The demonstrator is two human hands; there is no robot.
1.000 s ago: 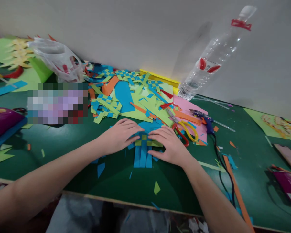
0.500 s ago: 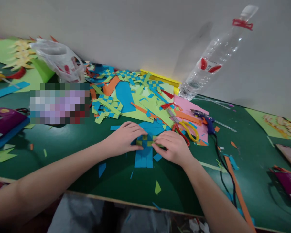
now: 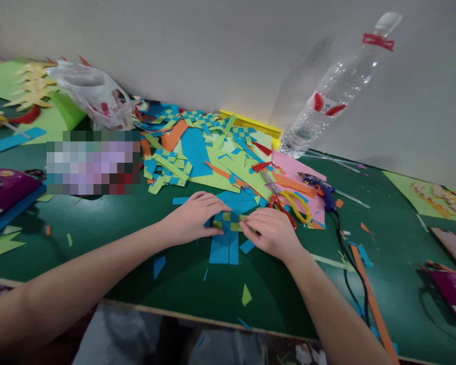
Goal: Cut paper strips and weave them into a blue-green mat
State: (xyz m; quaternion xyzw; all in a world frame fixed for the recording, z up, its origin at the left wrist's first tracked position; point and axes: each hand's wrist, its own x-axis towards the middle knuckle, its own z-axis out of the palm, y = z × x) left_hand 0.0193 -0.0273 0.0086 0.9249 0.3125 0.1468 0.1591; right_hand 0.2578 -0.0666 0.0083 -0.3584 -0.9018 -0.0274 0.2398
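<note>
Blue paper strips crossed by green ones form a small checkered woven paper piece (image 3: 224, 245) flat on the table, their loose blue ends toward me. My left hand (image 3: 195, 219) holds its left edge, fingers at the top and thumb lower down. Around the right end of a green paper strip (image 3: 235, 226) in the weave, the thumb and fingers of my right hand (image 3: 270, 230) are pinched; their tips partly cover it. Red-and-yellow scissors (image 3: 294, 203) lie just beyond my right hand. A small blue paper scrap (image 3: 247, 247) is beside the weave.
Woven pieces and paper sheets (image 3: 224, 162) are heaped behind my hands. A clear bottle (image 3: 327, 106) leans against the wall. To the right lie a blue glue gun (image 3: 329, 196) with a black cord and a phone (image 3: 450, 248). At left is a plastic bag (image 3: 95, 91).
My right hand has shifted slightly right and down along the green strip. The lower blue strip ends have swung a little left, with thin gaps showing between them. My left hand stays put.
</note>
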